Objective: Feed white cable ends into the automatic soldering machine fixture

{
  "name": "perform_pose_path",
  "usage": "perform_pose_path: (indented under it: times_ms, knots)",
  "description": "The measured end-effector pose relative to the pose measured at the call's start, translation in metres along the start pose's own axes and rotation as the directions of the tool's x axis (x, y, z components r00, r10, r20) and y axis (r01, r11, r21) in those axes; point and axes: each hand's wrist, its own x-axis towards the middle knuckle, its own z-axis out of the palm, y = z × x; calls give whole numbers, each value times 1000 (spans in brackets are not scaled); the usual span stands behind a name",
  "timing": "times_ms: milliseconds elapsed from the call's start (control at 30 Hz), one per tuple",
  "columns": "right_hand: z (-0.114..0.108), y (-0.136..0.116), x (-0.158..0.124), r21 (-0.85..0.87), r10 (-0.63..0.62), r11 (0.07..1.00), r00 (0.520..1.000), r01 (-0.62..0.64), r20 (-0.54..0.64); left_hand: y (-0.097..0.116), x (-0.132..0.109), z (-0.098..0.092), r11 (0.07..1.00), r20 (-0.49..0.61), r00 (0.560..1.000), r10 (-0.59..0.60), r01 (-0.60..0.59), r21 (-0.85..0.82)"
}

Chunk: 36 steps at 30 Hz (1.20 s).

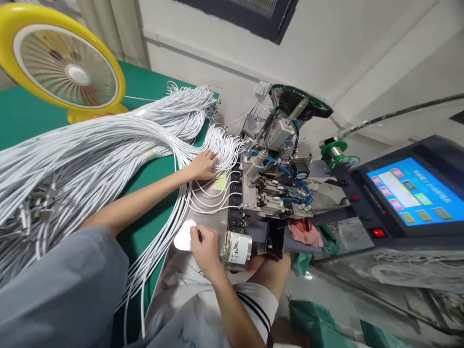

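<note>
My left hand [203,166] lies on the fanned-out ends of a thick bundle of white cables [145,133], its fingers curled over several of them; the fingertips are partly hidden among the cables. Lower down, my right hand [206,246] is closed, thumb against the bent fingers, with nothing visible in it. It hovers over a metal plate [210,220], left of a clear container with a white label [239,247]. Several single white cables curve across the plate into a row of black slots [235,199] on the machine's edge.
A bench machine [271,164] with blue air tubes and a green-rimmed spool [335,151] stands to the right. Beyond it is a lit touchscreen [413,191]. A dark phone [274,239] lies near a pink cloth [305,233]. The yellow fan [118,79] stands on the green table [145,179].
</note>
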Motion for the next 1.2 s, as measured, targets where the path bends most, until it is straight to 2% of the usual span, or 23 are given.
perform_pose_path:
  times_ms: [167,367,500,667,767,833,933,1033,1100,1200]
  knots:
    - [1,-2,0,42,14,999,1000,-14,1,0,20,7,999,80,996,-35,36,-16]
    - [3,-1,-1,44,34,999,999,-33,-11,-2,76,3,985,189,970,-153,164,-46]
    - [4,-1,-2,44,32,999,999,-31,-29,-1,100,8,961,182,951,-252,268,-70]
    - [3,0,-3,45,40,998,998,-38,-51,2,100,23,932,70,937,-342,347,-104]
    - [3,0,-3,47,48,998,998,-46,-50,0,96,29,932,10,938,-346,345,-115]
    - [3,1,-4,60,50,997,998,-47,-49,-2,97,29,953,-6,959,-283,281,-114]
    - [3,2,-4,72,45,997,997,-41,-56,-5,103,24,987,23,994,-110,112,-116]
    - [3,3,-4,63,34,998,998,-30,-62,-8,111,19,992,93,995,-36,47,-119]
    - [3,3,-5,56,31,998,997,-28,-66,-9,115,19,990,121,990,-74,88,-111]
    - [4,4,-5,59,29,998,997,-25,-76,-9,117,22,970,120,969,-217,227,-85]
